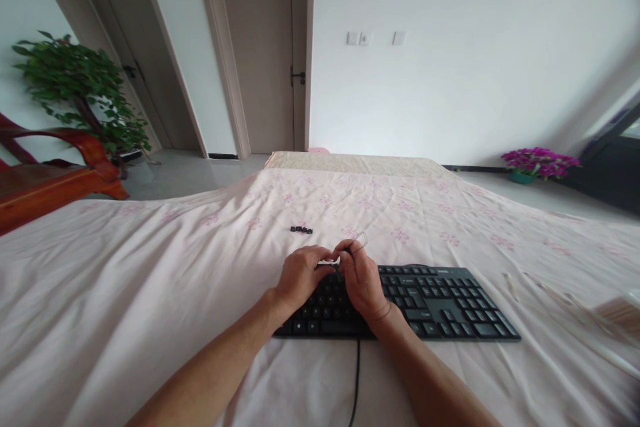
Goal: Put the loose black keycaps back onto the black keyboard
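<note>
A black keyboard point(443, 307) lies on the flowered cloth under both hands. My left hand point(300, 275) is closed over its upper left part, the fingertips pinching a thin white stick point(327, 262) that looks like a cotton swab. Against those fingertips, my right hand point(363, 280) is closed too. A bent wire loop point(363, 238), like a wire keycap puller, sticks out above its fingers; the rest of it is hidden in the grip. Whatever small piece lies between the two sets of fingertips, I cannot make out. Several loose black keycaps point(301, 230) sit in a row beyond the keyboard.
On the right, white swab-like sticks point(511, 285) lie near a clear container point(620, 313) of similar sticks. The keyboard's cable point(357, 380) runs toward me over the pale pink cloth point(200, 267). A wooden chair point(65, 173) stands to the left.
</note>
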